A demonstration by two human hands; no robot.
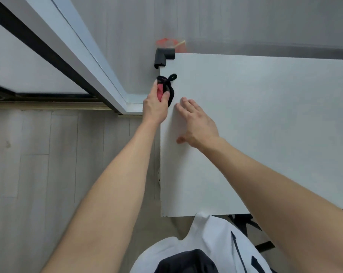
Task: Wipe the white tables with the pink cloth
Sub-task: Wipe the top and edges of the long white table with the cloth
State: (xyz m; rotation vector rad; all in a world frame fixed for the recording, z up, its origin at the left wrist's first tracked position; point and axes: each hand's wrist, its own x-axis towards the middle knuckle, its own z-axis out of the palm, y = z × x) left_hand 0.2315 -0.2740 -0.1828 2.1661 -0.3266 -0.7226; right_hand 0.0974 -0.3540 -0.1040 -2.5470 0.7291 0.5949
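A white table fills the right half of the view. At its left edge, near the far corner, my left hand is shut on a bunched pink cloth with black trim and a black loop. My right hand lies flat on the tabletop just right of it, fingers spread, holding nothing.
A black foam guard caps the table's far left corner. A red object sits on the floor behind that corner. A white and black door frame runs diagonally at the left. Grey wood floor lies left of the table.
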